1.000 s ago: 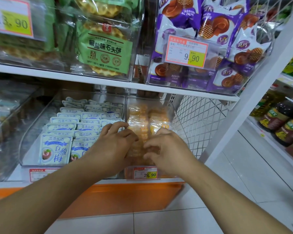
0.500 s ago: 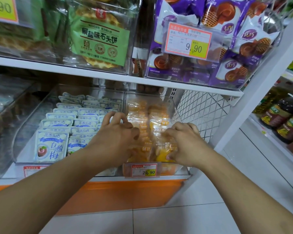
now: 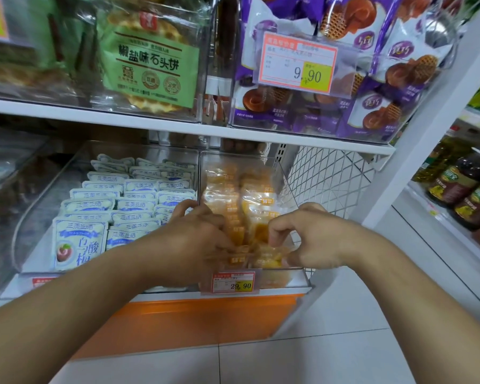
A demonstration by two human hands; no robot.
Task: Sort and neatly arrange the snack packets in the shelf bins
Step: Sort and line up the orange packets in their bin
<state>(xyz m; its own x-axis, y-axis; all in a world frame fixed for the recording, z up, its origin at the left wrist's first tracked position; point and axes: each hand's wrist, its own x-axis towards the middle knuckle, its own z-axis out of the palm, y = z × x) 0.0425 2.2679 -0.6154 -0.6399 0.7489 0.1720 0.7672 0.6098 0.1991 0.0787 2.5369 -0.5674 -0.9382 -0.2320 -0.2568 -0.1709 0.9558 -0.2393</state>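
- Both hands reach into the clear bin (image 3: 294, 189) on the lower shelf (image 3: 178, 296), at its front end.
- The left hand (image 3: 197, 239) curls its fingers over the left row of orange snack packets (image 3: 225, 195).
- The right hand (image 3: 311, 239) pinches a front packet (image 3: 266, 259) between thumb and fingertips.
- Just beside, white plum packets (image 3: 100, 206) fill the neighbouring bin (image 3: 39, 212) in neat rows.

Both forearms were bare from the frame's lower edge up to the wrists, with no sleeves showing. The left hand (image 3: 197, 239) and right hand (image 3: 313, 239) wore no gloves, rings, watch or bands.
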